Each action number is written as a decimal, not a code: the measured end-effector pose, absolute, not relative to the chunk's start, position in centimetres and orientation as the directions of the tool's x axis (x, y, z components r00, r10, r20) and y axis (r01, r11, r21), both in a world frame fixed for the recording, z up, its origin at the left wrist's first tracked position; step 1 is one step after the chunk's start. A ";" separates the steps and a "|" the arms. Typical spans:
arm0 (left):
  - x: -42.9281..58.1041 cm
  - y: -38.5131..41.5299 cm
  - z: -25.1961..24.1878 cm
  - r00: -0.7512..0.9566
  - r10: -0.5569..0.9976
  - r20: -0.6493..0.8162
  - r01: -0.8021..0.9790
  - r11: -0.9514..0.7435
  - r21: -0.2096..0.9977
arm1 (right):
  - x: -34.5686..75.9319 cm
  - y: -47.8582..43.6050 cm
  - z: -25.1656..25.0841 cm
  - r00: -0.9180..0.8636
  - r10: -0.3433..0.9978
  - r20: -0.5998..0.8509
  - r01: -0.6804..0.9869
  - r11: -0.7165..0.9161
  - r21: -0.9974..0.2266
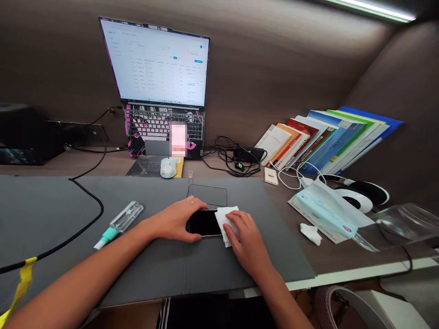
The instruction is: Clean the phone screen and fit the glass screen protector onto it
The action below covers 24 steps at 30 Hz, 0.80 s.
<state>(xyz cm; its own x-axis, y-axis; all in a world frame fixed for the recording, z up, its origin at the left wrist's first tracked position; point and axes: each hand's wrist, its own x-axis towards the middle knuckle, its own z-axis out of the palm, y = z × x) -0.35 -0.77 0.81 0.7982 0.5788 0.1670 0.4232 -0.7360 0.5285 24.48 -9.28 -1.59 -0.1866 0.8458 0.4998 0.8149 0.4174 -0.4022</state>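
Note:
A black phone (204, 223) lies flat, screen up, on the grey desk mat (147, 256). My left hand (178, 219) grips its left end, thumb on the near edge and fingers curled over the far edge. My right hand (245, 235) presses a white wipe (224, 217) onto the phone's right end, fingers bent down on the cloth. A clear screen protector sheet (208, 195) lies just beyond the phone.
A clear spray bottle with a teal cap (120, 221) lies left of my hands. Behind stand an open laptop (159, 87), a mouse (168, 167), cables and a charger (245, 157). To the right are leaning books (322, 137), a wipes packet (325, 212), a crumpled tissue (310, 233) and headphones (360, 194).

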 end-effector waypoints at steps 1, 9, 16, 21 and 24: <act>-0.3 -0.8 0.8 0.799 0.576 0.173 0.424 -0.743 0.519 | 24.4 -9.3 -1.6 -0.200 0.850 0.488 0.812 0.422 -0.402; -0.1 -0.9 0.7 0.814 0.541 0.213 0.386 -0.776 0.499 | 24.1 -9.6 -0.9 -0.334 0.845 0.417 0.794 0.491 -0.359; -0.3 -0.9 0.7 0.821 0.533 0.205 0.388 -0.784 0.485 | 24.0 -9.4 -0.9 -0.287 0.885 0.366 0.792 0.435 -0.428; -0.3 -1.0 0.6 0.823 0.532 0.199 0.393 -0.786 0.477 | 24.0 -9.8 -0.6 -0.306 0.892 0.334 0.776 0.437 -0.455; -0.3 -1.1 0.4 0.831 0.523 0.187 0.388 -0.788 0.478 | 24.0 -10.0 -0.3 -0.332 0.893 0.303 0.771 0.442 -0.458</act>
<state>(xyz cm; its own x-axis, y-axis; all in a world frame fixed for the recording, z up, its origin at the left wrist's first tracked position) -0.32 -1.08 0.44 0.8313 0.5233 0.1874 0.3884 -0.7881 0.4776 24.03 -9.97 -0.27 -0.3321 0.8933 0.3027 0.7710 0.4420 -0.4584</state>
